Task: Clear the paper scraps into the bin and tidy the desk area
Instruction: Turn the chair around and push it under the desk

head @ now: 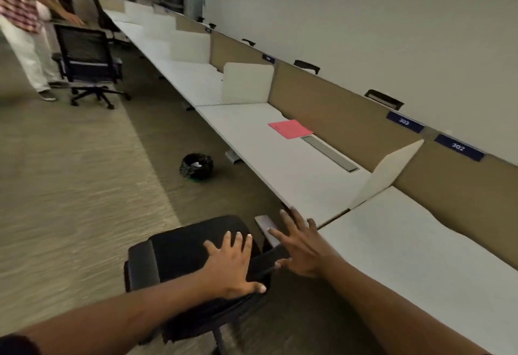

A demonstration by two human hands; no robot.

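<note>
A black office chair (179, 253) stands in front of me beside the white desk (280, 158). My left hand (234, 265) lies flat on the top of its backrest, fingers spread. My right hand (298, 248) hovers open over the chair's armrest (266, 227), fingers apart, holding nothing. A small bin (196, 166) lined with a black bag stands on the carpet near the desk edge, with white paper inside. A pink sheet of paper (290, 128) lies flat on the desk near the back panel.
A long row of white desks with white dividers (248, 82) and a tan back panel (336, 110) runs away to the upper left. A second black chair (87, 60) stands at the far left, with a person (25, 18) beside it. Carpet covers the floor.
</note>
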